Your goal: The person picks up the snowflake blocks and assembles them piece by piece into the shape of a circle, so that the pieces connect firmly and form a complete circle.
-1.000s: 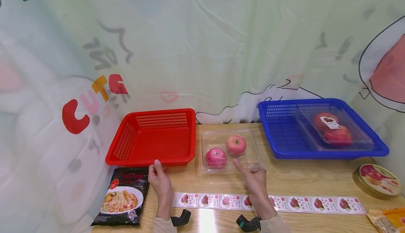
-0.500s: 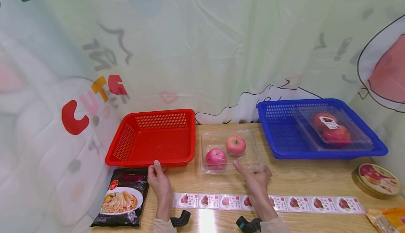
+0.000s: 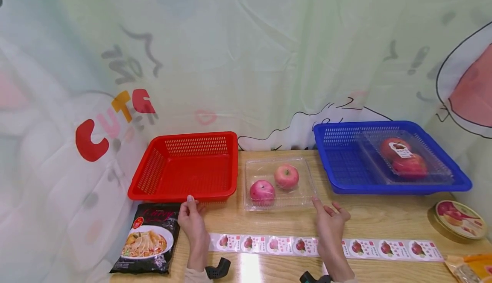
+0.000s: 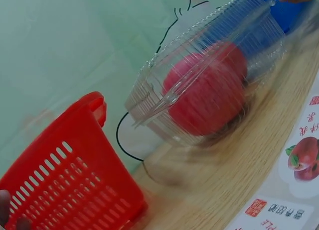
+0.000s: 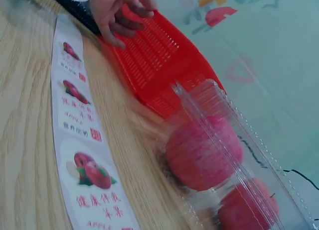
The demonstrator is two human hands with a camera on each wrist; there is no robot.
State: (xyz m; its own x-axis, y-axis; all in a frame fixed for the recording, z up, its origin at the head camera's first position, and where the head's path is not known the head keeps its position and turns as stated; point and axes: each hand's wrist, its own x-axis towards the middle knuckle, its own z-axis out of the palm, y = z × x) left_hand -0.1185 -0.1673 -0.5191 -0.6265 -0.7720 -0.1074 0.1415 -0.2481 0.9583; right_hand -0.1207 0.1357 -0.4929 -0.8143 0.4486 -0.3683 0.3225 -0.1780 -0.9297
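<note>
A clear lidded plastic box with two apples inside lies on the table, in the middle of the head view. My right hand is at its near right corner, thumb tip right at the edge and the other fingers loosely spread to the right. My left hand holds the near rim of the red basket, thumb over the rim and fingers below it. From the right wrist view, the left hand's fingers curl against the basket's side. A strip of apple labels runs across in front of the box.
At the right stands a blue basket holding another box of apples with a label on its lid. A black noodle packet lies at left. A round tub and an orange packet are at far right. A printed curtain hangs behind.
My right hand has moved right along the box's near edge to its corner, its thumb leaving the lid's front middle. The left hand stays at the red basket's rim.
</note>
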